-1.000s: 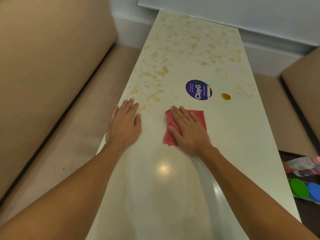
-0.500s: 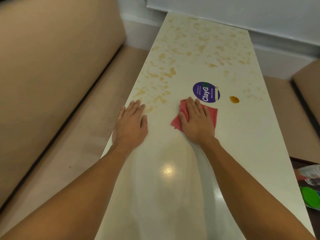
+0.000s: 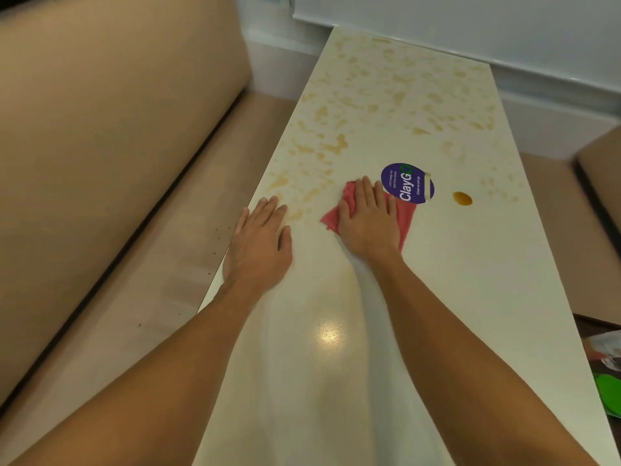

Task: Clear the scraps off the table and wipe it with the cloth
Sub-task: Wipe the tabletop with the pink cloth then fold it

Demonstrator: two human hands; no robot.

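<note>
A long cream table (image 3: 470,297) runs away from me, its far half covered with brownish smears (image 3: 332,146). A pink cloth (image 3: 405,220) lies flat on it just short of a round purple ClayGo sticker (image 3: 408,183). My right hand (image 3: 368,220) presses flat on the cloth with straight fingers. My left hand (image 3: 260,240) rests flat on the table near its left edge, holding nothing. One amber blob (image 3: 462,198) sits to the right of the sticker.
A tan bench seat (image 3: 134,280) and backrest run along the table's left side. Another tan seat (image 3: 601,176) is at the right. Low on the right, a green lid (image 3: 610,391) and a plastic bottle (image 3: 605,348) lie on a dark surface.
My right hand has pushed the cloth forward, up to the sticker's near edge. My left hand has stayed flat on the table.
</note>
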